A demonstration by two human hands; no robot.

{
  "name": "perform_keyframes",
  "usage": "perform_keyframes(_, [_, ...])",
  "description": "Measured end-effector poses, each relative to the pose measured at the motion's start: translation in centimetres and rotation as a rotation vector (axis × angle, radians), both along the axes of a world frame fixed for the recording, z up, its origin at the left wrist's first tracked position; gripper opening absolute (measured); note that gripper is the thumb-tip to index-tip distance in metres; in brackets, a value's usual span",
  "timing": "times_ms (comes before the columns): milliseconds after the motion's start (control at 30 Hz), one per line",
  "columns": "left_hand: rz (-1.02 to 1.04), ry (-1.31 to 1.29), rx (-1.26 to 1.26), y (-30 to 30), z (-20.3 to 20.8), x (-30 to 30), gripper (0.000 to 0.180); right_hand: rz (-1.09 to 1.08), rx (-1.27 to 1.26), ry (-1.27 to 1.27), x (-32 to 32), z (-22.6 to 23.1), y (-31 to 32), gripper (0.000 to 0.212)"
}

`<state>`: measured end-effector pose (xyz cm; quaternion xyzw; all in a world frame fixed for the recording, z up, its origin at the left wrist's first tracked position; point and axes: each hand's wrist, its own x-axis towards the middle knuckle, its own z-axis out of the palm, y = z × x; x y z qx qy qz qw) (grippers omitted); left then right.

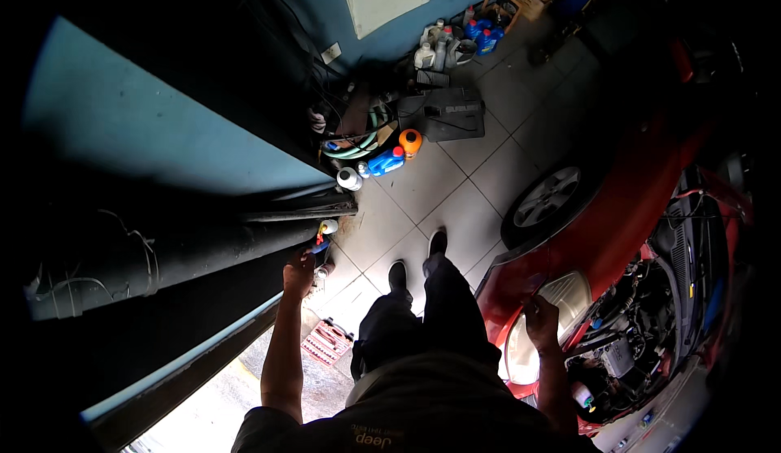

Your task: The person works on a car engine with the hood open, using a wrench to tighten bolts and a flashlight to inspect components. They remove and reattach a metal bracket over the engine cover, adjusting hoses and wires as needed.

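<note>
My left hand [298, 274] is out to the left, beside a long dark beam. Its fingers are curled closed; whatever may be in them is too small and dim to make out. Just beyond it are a small white container [328, 226] with red and yellow near it and a blue item. Held low on the right, my right hand [541, 323] is closed in front of the headlight [561, 302] of a red car [602, 225]. Its fingers are pressed together, and I cannot see what they hold. Whether it touches the lamp is unclear.
The car's hood is up over the engine bay [622, 339]; its front wheel [547, 197] stands at right. Ahead on the tiles [455, 185] lie a black case [443, 115], an orange bottle [410, 141] and a blue jug [386, 161]. A red socket set [327, 341] lies at lower left.
</note>
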<state>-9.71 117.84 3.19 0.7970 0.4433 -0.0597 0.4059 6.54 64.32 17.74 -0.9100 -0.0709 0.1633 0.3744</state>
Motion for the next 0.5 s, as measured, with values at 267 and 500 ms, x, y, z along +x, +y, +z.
perform_keyframes(267, [0.011,-0.119,-0.038,2.3,0.7,11.1,0.033,-0.22,0.107,0.065,12.7,-5.3,2.2,0.024])
perform_keyframes(500, [0.21,0.095,-0.118,0.6,-1.9,11.5,0.031,0.038,-0.029,0.191,32.2,-10.7,8.4,0.022])
